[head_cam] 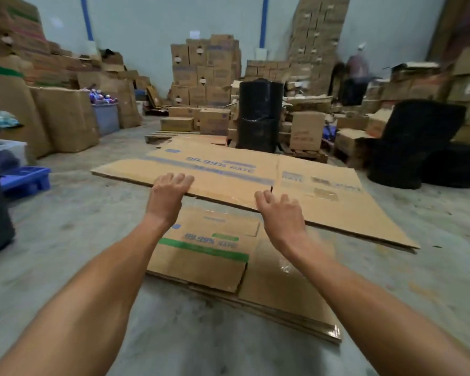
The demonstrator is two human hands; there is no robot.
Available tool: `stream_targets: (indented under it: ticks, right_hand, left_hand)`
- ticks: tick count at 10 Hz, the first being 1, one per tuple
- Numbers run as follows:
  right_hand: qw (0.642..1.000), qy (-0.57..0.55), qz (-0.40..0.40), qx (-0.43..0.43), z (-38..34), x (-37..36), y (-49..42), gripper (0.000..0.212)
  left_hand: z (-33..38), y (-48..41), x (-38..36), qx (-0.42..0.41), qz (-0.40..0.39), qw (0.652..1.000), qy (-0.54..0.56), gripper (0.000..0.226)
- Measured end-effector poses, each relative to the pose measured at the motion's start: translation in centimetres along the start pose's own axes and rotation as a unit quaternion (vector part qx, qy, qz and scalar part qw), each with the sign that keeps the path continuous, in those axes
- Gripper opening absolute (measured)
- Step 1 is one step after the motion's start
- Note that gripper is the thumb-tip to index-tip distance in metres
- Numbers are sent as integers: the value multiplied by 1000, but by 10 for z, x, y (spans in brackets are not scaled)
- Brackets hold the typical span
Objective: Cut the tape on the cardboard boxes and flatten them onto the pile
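Warehouse or storeroom. Bare concrete floor (65, 218); stacked cartons (205, 69) against far wall; taller carton tower (316, 42) far right; large brown boxes (65, 120) along left. Wooden pallets (158, 137) mid-floor, black wrapped bundles (259, 115), blue plastic crate (25, 180) near left, flattened cardboard (228, 169) on floor.

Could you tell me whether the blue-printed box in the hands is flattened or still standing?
Flattened: the blue-printed box is one spread sheet, its near edge gripped by both hands.

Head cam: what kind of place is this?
Likely a warehouse or storeroom: tall stacks of brown cardboard cartons against the pale wall, wooden pallets on a bare concrete floor, and both hands laying a large flattened printed cardboard box onto a pile.
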State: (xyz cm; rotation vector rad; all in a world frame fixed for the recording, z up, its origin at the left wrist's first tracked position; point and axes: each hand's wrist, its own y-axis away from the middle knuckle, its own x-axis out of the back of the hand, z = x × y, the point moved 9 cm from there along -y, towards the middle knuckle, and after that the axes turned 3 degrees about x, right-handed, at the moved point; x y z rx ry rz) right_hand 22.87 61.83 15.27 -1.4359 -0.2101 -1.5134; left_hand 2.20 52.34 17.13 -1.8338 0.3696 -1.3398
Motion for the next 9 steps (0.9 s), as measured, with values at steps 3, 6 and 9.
stream_targets:
  ticks: [3, 6, 9]
  right_hand:
    - [943, -138, -295, -70, -49, -271, 39, 66]
    - [894, -152, -415, -76, -62, -360, 94, 129]
    - [857, -255, -439, -90, -48, -286, 70, 99]
  left_hand:
    - [-15, 145, -274, 8, -375, 927, 4, 66]
    - [-15, 231, -337, 2, -515, 856, -32, 114]
    - [18, 151, -274, 48, -619, 781, 65, 95]
